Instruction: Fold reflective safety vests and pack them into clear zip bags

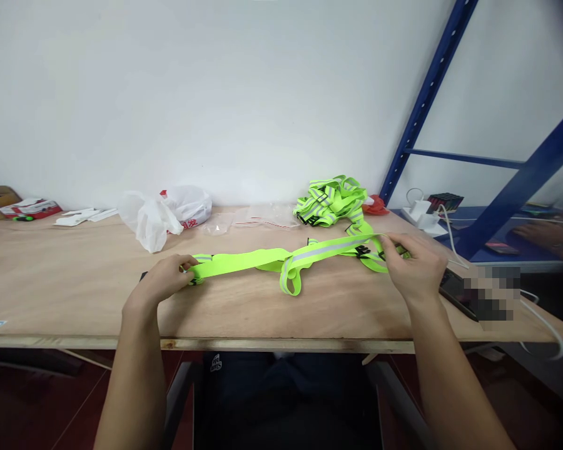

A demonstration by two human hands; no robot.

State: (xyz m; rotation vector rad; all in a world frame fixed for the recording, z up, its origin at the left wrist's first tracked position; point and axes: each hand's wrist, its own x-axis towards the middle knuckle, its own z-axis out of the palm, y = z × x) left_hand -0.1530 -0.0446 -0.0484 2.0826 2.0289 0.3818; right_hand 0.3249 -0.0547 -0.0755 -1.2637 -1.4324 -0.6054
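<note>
A neon-yellow reflective strap (331, 251) with a silver stripe stretches across the wooden table between my two hands. My left hand (166, 275) is closed on its left end, fingers pinching the band close to the tabletop. At the other end my right hand (415, 262) grips the strap between thumb and fingers, with more of the band and black buckles beside it. Midway the strap is twisted, and a small loop hangs down toward the table. Behind it, a heap of similar reflective straps (331, 201) with black buckles lies near the wall.
White plastic bags (152, 219) and clear zip bags (267, 214) lie along the wall. A phone (457, 294) rests by my right wrist. At right stand a blue metal rack (426, 94), a white charger (422, 215) with cables, and another person's blurred hand (544, 237).
</note>
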